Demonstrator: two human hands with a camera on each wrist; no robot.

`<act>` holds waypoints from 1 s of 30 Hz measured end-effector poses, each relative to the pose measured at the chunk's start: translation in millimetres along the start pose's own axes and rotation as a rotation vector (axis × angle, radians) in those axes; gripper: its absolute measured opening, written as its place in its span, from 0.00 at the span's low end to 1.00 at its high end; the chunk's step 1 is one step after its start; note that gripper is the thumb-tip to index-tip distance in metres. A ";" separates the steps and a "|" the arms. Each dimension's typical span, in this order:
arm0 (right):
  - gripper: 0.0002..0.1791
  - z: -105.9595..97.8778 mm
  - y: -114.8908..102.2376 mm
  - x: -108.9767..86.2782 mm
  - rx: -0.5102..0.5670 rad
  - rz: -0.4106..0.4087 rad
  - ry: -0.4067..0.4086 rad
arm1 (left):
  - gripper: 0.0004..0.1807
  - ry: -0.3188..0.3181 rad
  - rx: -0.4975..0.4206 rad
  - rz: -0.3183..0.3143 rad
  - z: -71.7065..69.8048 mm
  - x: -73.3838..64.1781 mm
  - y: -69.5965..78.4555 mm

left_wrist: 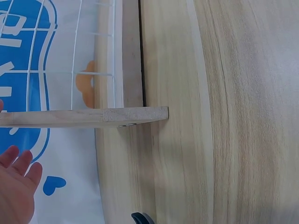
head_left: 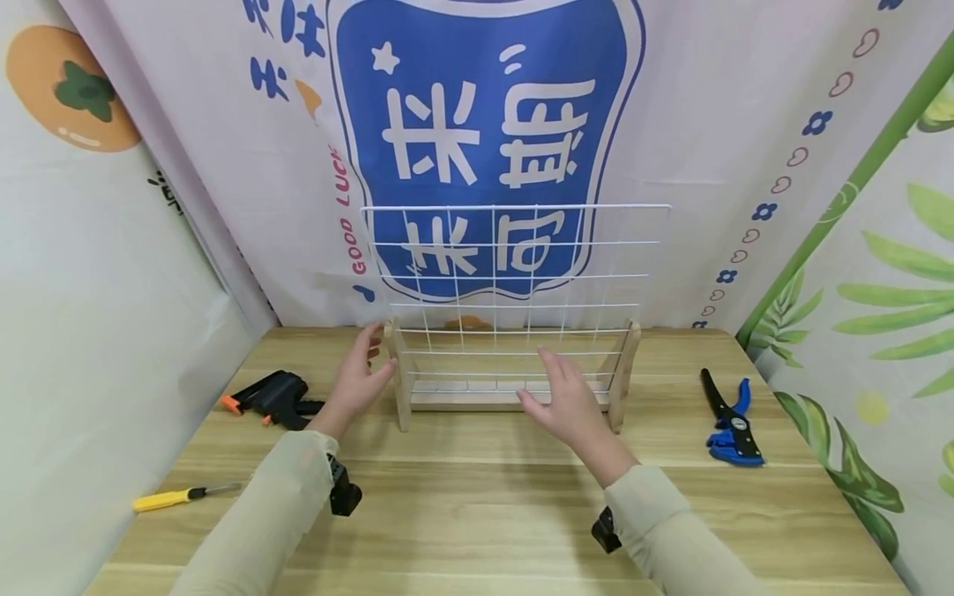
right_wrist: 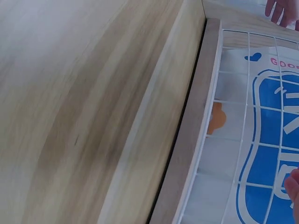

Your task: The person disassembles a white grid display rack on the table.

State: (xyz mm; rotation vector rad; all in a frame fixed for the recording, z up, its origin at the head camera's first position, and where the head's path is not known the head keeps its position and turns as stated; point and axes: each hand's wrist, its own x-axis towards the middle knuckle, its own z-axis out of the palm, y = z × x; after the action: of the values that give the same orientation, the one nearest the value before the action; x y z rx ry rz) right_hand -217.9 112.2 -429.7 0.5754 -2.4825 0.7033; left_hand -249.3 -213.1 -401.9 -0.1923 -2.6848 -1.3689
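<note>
A white wire grid (head_left: 493,276) stands upright in a wooden stand with two side posts and a low crossbar (head_left: 465,402). My left hand (head_left: 356,382) is beside the stand's left post (head_left: 402,381), fingers apart and loosely bent, holding nothing. In the left wrist view that hand (left_wrist: 16,196) shows a gap from the wooden post (left_wrist: 79,117). In front of the grid's right half is my right hand (head_left: 572,406), thumb and fingers spread with nothing between them. Whether its fingertips touch the wires cannot be told. Only a bit of it (right_wrist: 293,186) shows in the right wrist view.
On the table's left lie a black clamp-like tool with orange tips (head_left: 277,399) and a yellow-handled screwdriver (head_left: 167,499). Blue-and-black wire-stripper-like pliers (head_left: 734,430) lie at the right. A printed cloth (head_left: 693,149) hangs behind the stand.
</note>
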 end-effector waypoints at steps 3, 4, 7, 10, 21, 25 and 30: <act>0.39 5.1 -3.8 1.9 0.014 0.050 -0.035 | 0.38 -0.002 0.000 -0.004 0.9 1.1 1.2; 0.40 6.5 -5.1 2.7 0.019 0.065 -0.044 | 0.38 -0.003 0.000 -0.002 1.2 1.5 1.7; 0.40 11.1 -7.2 4.8 0.024 0.115 -0.072 | 0.37 0.002 0.001 0.001 1.7 2.8 2.9; 0.41 14.9 -8.4 7.2 0.028 0.169 -0.096 | 0.37 -0.001 0.005 0.007 1.6 4.6 3.1; 0.41 29.6 -10.3 17.2 0.049 0.222 -0.072 | 0.37 0.007 0.019 0.025 3.0 12.6 0.6; 0.41 35.0 -10.2 18.3 0.047 0.235 -0.058 | 0.37 0.006 0.035 0.019 4.2 14.3 0.7; 0.39 40.1 -9.2 19.3 0.049 0.218 -0.027 | 0.38 -0.012 0.043 -0.016 4.6 16.0 2.5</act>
State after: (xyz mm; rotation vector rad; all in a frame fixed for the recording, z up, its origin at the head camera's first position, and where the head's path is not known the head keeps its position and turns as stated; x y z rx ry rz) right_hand -242.1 77.1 -445.5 0.3360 -2.5845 0.8457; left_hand -264.9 -207.0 -399.9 -0.1758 -2.7291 -1.3165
